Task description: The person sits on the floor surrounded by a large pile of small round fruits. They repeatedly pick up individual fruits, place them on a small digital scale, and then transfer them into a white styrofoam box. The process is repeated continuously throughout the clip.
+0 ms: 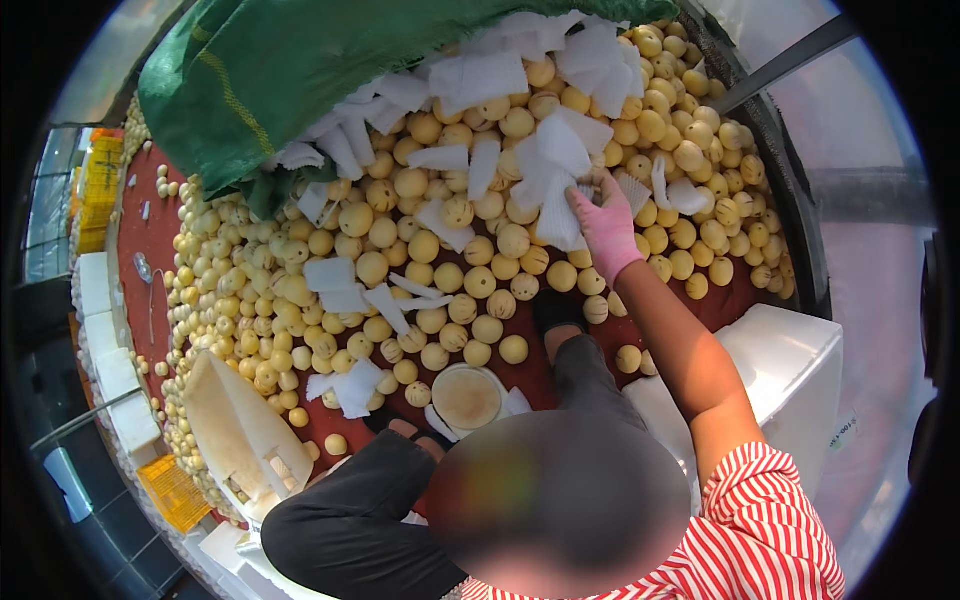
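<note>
My right hand (606, 221), in a pink fingerless glove, reaches forward over a broad heap of pale yellow pepino melons (514, 241), some with dark stripes. Its thumb and fingers are closed on a white foam net sleeve (561, 214). More flat foam sleeves (559, 146) lie on the fruit just beyond that hand. My left hand is out of view. Between my feet stands a small round container with a pale brown top (466, 397). A blurred oval hides the area over my lap.
A green woven sheet (285, 75) covers the far left of the heap. White foam boxes (780, 367) stand at my right, beside a dark raised edge (795, 202). An opened foam or card box (232, 420) sits left, near yellow crates (174, 491). Red cloth (142, 247) shows underneath.
</note>
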`<state>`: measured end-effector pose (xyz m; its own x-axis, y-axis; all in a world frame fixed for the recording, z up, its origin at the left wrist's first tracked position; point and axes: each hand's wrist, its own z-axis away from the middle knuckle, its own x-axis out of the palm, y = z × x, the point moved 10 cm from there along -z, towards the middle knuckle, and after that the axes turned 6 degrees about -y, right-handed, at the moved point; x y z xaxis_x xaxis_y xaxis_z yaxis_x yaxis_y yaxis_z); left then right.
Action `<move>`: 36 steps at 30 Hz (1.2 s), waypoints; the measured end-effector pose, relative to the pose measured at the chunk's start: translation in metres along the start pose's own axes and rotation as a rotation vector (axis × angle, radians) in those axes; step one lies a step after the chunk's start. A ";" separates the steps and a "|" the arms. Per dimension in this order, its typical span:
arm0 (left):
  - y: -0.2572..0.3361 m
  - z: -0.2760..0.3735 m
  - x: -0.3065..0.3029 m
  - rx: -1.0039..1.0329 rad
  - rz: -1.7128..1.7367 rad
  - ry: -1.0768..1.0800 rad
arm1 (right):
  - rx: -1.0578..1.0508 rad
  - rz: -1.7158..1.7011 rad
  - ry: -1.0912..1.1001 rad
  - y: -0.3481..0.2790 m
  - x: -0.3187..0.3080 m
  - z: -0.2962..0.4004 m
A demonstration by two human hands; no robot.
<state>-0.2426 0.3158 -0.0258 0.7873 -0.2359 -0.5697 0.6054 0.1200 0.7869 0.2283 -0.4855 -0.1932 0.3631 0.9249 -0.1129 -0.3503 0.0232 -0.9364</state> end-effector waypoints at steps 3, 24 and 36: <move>-0.040 -0.010 0.021 -0.146 -0.052 -0.110 | 0.079 -0.266 -0.019 0.013 -0.005 0.015; 0.113 0.478 0.558 -0.166 0.136 -1.772 | 0.102 -0.322 -0.388 -0.052 0.086 0.084; 0.082 0.496 0.571 -0.336 0.111 -1.830 | 0.045 -0.237 -0.302 -0.018 0.057 0.065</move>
<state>0.1983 -0.2874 -0.1685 -0.1305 -0.8005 0.5849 0.7411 0.3132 0.5939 0.1989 -0.4087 -0.1607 0.1708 0.9617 0.2143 -0.3267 0.2604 -0.9085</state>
